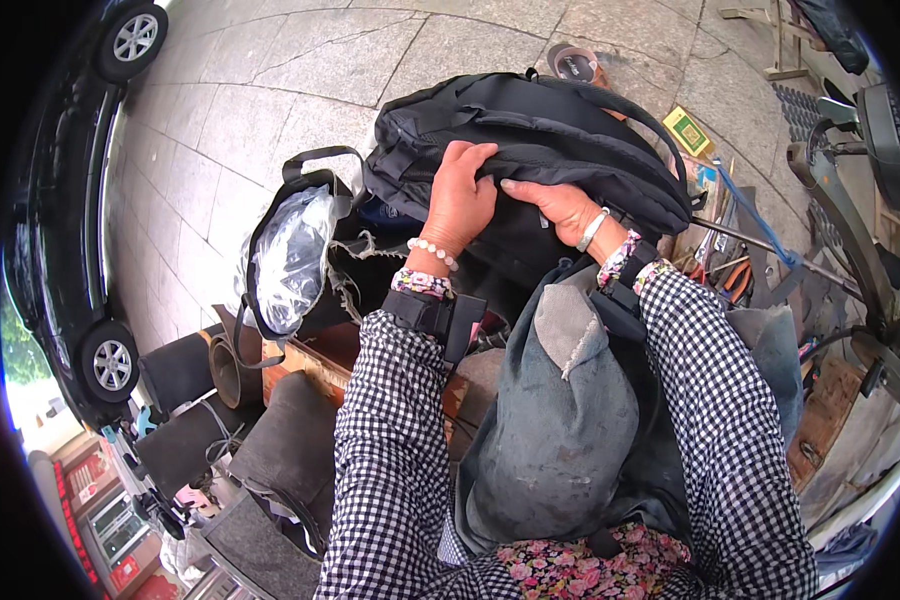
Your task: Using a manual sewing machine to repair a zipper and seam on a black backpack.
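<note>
A black backpack lies across in front of me, above my lap. My left hand is closed on a fold of its near side, thumb and fingers pinching the fabric. Close beside it, my right hand also grips the backpack's near edge, with its thumb on top and the other fingers hidden under the cloth. A dark denim cloth covers my lap below the hands. Left of the backpack stands an open black bag with clear plastic wrap in it.
At the right are a metal machine arm, a blue cord, orange-handled pliers and other hand tools. Dark rolled material and a wooden box sit at the left. A black car is parked beyond the stone paving.
</note>
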A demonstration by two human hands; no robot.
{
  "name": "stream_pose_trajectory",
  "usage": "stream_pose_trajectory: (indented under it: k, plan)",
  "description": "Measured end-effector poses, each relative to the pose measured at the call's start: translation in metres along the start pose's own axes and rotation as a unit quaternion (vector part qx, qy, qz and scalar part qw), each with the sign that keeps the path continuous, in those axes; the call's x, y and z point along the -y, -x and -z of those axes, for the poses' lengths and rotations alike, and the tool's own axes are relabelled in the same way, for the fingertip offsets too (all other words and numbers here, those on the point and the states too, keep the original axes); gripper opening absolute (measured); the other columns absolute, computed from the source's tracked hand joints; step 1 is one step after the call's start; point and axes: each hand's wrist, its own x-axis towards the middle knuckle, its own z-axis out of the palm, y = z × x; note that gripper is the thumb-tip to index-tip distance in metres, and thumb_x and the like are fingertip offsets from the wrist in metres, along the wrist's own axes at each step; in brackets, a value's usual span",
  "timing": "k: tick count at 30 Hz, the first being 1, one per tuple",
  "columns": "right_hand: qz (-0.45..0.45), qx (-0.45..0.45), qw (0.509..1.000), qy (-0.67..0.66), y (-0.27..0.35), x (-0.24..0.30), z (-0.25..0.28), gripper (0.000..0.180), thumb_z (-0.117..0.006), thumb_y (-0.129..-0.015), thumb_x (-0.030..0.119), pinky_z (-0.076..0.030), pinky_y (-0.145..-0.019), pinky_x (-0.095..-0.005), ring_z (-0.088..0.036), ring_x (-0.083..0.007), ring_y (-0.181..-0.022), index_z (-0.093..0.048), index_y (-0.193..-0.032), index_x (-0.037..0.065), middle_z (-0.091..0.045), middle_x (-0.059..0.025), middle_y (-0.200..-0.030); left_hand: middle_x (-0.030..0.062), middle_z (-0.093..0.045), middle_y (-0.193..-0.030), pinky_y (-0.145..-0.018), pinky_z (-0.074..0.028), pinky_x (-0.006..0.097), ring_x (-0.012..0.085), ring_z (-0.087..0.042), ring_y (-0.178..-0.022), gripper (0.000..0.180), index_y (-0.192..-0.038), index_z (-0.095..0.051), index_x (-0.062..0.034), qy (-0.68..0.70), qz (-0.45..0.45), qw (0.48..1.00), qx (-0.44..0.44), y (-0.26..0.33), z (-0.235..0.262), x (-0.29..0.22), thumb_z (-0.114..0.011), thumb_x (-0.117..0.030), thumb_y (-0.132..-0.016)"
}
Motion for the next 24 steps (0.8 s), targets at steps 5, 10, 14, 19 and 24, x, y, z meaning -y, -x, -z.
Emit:
stream_pose_trajectory:
  k: [5,10,14,19,24]
  plan:
    - [0.072,-0.033,0.984,0.160,0.035,0.032,-0.016,0.030,-0.068,-0.074,0.015,-0.045,-0.074,-0.0220,-0.057,-0.0109,-0.084,-0.060,-0.100,0.001,-0.061,-0.0033,-0.098,0.0091,-0.058,-0.088,-0.073,-0.044,0.028,0.0225,-0.056,-0.077,0.028,-0.097,-0.058,-0.0002,0.013,-0.081,0.996,-0.032,-0.010,0.018,-0.027,-0.051,0.005,-0.070]
    - [0.139,0.027,0.964,0.225,0.079,0.083,-0.058,0.026,-0.066,-0.076,0.015,-0.045,-0.075,-0.0221,-0.056,-0.0103,-0.084,-0.062,-0.097,0.000,-0.063,-0.0029,-0.094,0.0105,-0.051,-0.103,-0.067,-0.044,0.027,0.0191,-0.052,-0.073,0.038,-0.108,-0.052,-0.0019,0.081,-0.074,0.990,-0.093,0.005,0.055,-0.102,-0.059,0.000,-0.071]
    - [0.167,0.021,0.953,0.253,0.126,0.101,-0.083,0.023,-0.064,-0.077,0.013,-0.045,-0.076,-0.0229,-0.057,-0.0114,-0.084,-0.062,-0.097,0.000,-0.063,-0.0045,-0.094,0.0145,-0.040,-0.121,-0.068,-0.045,0.029,0.0214,-0.053,-0.079,0.049,-0.111,-0.051,-0.0026,-0.083,-0.221,0.953,-0.188,0.024,0.067,-0.140,-0.069,-0.006,-0.065]
    - [0.183,0.010,0.950,0.253,0.171,0.089,-0.090,0.023,-0.065,-0.076,0.011,-0.046,-0.076,-0.0234,-0.058,-0.0114,-0.083,-0.063,-0.095,-0.002,-0.064,-0.0051,-0.091,0.0151,-0.053,-0.098,-0.065,-0.045,0.031,0.0258,-0.054,-0.077,0.025,-0.093,-0.057,0.0006,-0.068,-0.254,0.950,-0.168,0.047,0.061,-0.162,-0.058,0.006,-0.068]
    - [0.129,-0.034,0.962,0.237,0.199,0.072,-0.067,0.022,-0.065,-0.073,0.006,-0.047,-0.074,-0.0244,-0.058,-0.0124,-0.081,-0.062,-0.094,-0.002,-0.064,-0.0051,-0.089,0.0143,-0.050,-0.082,-0.061,-0.044,0.034,0.0306,-0.052,-0.071,0.013,-0.080,-0.053,0.0008,-0.041,-0.242,0.955,-0.168,0.050,0.048,-0.177,-0.052,0.008,-0.069]
